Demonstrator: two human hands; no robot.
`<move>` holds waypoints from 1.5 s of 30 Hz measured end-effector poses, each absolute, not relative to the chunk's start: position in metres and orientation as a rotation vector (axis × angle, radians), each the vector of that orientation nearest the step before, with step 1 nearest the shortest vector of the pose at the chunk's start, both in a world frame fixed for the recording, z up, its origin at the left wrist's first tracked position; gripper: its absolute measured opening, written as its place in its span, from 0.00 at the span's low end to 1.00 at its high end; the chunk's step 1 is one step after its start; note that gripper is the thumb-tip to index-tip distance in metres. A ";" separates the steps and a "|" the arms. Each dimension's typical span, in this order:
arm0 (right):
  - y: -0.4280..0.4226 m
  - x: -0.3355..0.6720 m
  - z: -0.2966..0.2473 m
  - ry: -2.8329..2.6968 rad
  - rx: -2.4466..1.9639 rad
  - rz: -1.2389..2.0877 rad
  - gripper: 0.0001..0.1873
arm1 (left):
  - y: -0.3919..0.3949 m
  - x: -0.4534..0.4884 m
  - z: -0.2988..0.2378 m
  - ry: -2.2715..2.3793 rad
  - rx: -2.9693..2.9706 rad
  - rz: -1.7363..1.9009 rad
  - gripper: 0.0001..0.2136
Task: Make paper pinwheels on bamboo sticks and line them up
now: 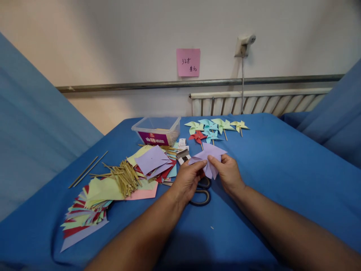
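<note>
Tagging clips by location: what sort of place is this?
Likely an indoor craft workspace: a blue cloth strewn with paper squares, sticks and finished pinwheels, a radiator on the wall behind. The left hand and right hand hold purple paper.

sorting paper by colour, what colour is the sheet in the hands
The sheet is lilac, best in the head view.

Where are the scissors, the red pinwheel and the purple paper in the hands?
scissors [200, 203]: head view, lower handle loop.
red pinwheel [197, 137]: head view, its centre.
purple paper [210, 153]: head view, upper flat part.
</note>
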State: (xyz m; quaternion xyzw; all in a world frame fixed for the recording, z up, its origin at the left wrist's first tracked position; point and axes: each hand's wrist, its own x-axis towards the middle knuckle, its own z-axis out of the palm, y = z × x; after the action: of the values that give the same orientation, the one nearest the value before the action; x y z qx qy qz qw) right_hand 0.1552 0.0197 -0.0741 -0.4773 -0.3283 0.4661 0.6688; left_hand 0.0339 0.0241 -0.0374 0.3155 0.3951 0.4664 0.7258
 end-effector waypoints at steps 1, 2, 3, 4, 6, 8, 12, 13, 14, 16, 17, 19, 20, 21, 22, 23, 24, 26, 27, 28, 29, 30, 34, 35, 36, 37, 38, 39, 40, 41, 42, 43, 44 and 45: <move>0.020 0.154 -0.075 -0.734 -1.073 1.065 0.17 | 0.025 0.034 -0.039 0.874 0.697 1.048 0.17; 0.020 0.153 -0.075 -0.726 -1.066 1.081 0.17 | 0.025 0.034 -0.040 0.878 0.703 1.063 0.16; 0.020 0.153 -0.075 -0.717 -1.056 1.101 0.17 | 0.025 0.034 -0.040 0.884 0.715 1.074 0.16; 0.019 0.152 -0.075 -0.706 -1.042 1.121 0.17 | 0.025 0.035 -0.041 0.890 0.730 1.081 0.15; 0.019 0.151 -0.073 -0.685 -1.013 1.159 0.17 | 0.025 0.035 -0.042 0.902 0.759 1.093 0.14; 0.018 0.149 -0.070 -0.680 -0.987 1.189 0.17 | 0.024 0.036 -0.041 0.921 0.770 1.112 0.13; 0.016 0.148 -0.067 -0.732 -0.974 1.208 0.16 | 0.026 0.034 -0.038 0.935 0.747 1.151 0.14; 0.015 0.148 -0.066 -0.754 -0.961 1.212 0.17 | 0.028 0.033 -0.037 0.930 0.738 1.155 0.14; 0.015 0.149 -0.065 -0.779 -0.941 1.215 0.17 | 0.029 0.031 -0.035 0.923 0.731 1.160 0.15; 0.013 0.150 -0.064 -0.846 -0.910 1.199 0.17 | 0.032 0.028 -0.032 0.913 0.708 1.180 0.16; 0.012 0.152 -0.064 -0.881 -0.908 1.161 0.17 | 0.034 0.026 -0.029 0.911 0.691 1.193 0.16; 0.011 0.155 -0.065 -0.963 -0.936 1.026 0.18 | 0.036 0.023 -0.024 0.903 0.647 1.211 0.17; 0.010 0.158 -0.065 -1.017 -0.954 0.939 0.20 | 0.036 0.021 -0.022 0.900 0.626 1.214 0.17; 0.009 0.160 -0.065 -1.084 -0.971 0.844 0.23 | 0.036 0.021 -0.020 0.898 0.609 1.214 0.17; 0.008 0.163 -0.065 -1.169 -0.989 0.744 0.26 | 0.036 0.020 -0.018 0.895 0.599 1.211 0.17; 0.008 0.165 -0.064 -1.268 -1.007 0.645 0.26 | 0.036 0.019 -0.017 0.889 0.594 1.206 0.17; 0.007 0.167 -0.063 -1.370 -1.017 0.547 0.25 | 0.035 0.019 -0.016 0.882 0.594 1.202 0.17; 0.005 0.170 -0.061 -1.547 -1.011 0.389 0.22 | 0.034 0.019 -0.015 0.861 0.602 1.191 0.18; 0.004 0.171 -0.060 -1.617 -1.004 0.338 0.21 | 0.034 0.018 -0.015 0.852 0.608 1.185 0.18; 0.004 0.172 -0.059 -1.670 -0.995 0.300 0.21 | 0.033 0.018 -0.015 0.847 0.614 1.179 0.18; 0.003 0.173 -0.058 -1.710 -0.990 0.269 0.21 | 0.033 0.018 -0.015 0.843 0.622 1.173 0.19; 0.003 0.173 -0.057 -1.739 -0.989 0.243 0.20 | 0.032 0.018 -0.015 0.841 0.628 1.168 0.19; 0.003 0.175 -0.056 -1.780 -0.975 0.192 0.16 | 0.032 0.019 -0.015 0.830 0.650 1.163 0.19; 0.004 0.175 -0.055 -1.780 -0.969 0.194 0.15 | 0.032 0.019 -0.016 0.822 0.656 1.160 0.19; 0.004 0.176 -0.055 -1.775 -0.966 0.201 0.13 | 0.033 0.019 -0.017 0.813 0.664 1.157 0.19; 0.004 0.176 -0.055 -1.765 -0.967 0.210 0.12 | 0.033 0.019 -0.018 0.807 0.672 1.154 0.19; 0.004 0.176 -0.055 -1.750 -0.970 0.219 0.10 | 0.033 0.019 -0.019 0.803 0.678 1.151 0.19; 0.005 0.177 -0.055 -1.733 -0.974 0.229 0.08 | 0.033 0.019 -0.020 0.803 0.684 1.148 0.19; 0.005 0.176 -0.055 -1.715 -0.978 0.240 0.06 | 0.033 0.020 -0.020 0.810 0.689 1.144 0.19; 0.005 0.176 -0.055 -1.698 -0.982 0.252 0.05 | 0.033 0.020 -0.021 0.819 0.695 1.140 0.19; 0.005 0.176 -0.055 -1.682 -0.986 0.265 0.03 | 0.033 0.020 -0.021 0.828 0.702 1.135 0.19; 0.005 0.176 -0.055 -1.668 -0.989 0.277 0.03 | 0.032 0.020 -0.021 0.836 0.712 1.132 0.19; 0.005 0.176 -0.055 -1.655 -0.995 0.289 0.03 | 0.032 0.020 -0.021 0.845 0.724 1.129 0.18; 0.005 0.176 -0.055 -1.641 -1.003 0.301 0.03 | 0.031 0.021 -0.021 0.857 0.736 1.126 0.17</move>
State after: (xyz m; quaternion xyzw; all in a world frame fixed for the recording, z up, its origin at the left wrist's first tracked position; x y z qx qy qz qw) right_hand 0.1757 0.0054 -0.0553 -0.4259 -0.6969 0.1277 0.5628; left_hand 0.0207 0.0314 -0.0211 0.3301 0.3844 0.5054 0.6985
